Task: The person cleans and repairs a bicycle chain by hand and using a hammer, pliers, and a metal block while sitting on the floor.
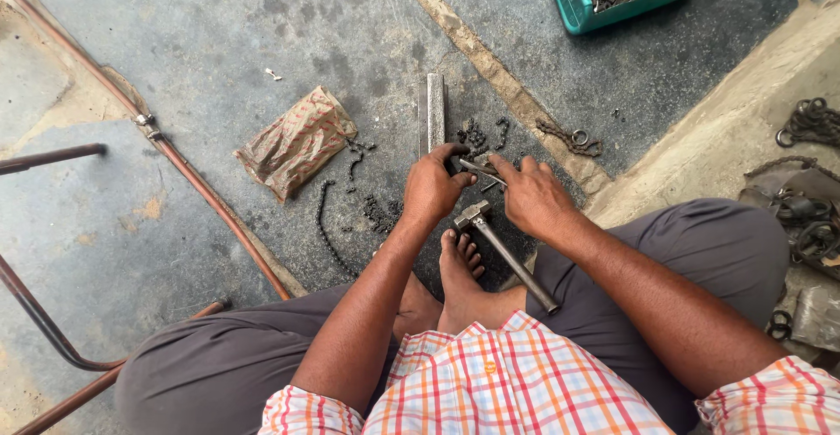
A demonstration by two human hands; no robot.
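**One crumpled wrapper on the floor**

A crumpled tan paper packet with red print (297, 142) lies flat on the grey floor, left of centre in the frame. Its edges are creased and its right corner points toward the middle.

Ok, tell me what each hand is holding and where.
Both hands, left hand and right hand, pinch a thin metal tool, one at each end. Exact grip is unclear.

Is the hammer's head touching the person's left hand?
Apart. The head view shows floor between the hammer head and the left hand, which rests on the metal bar.
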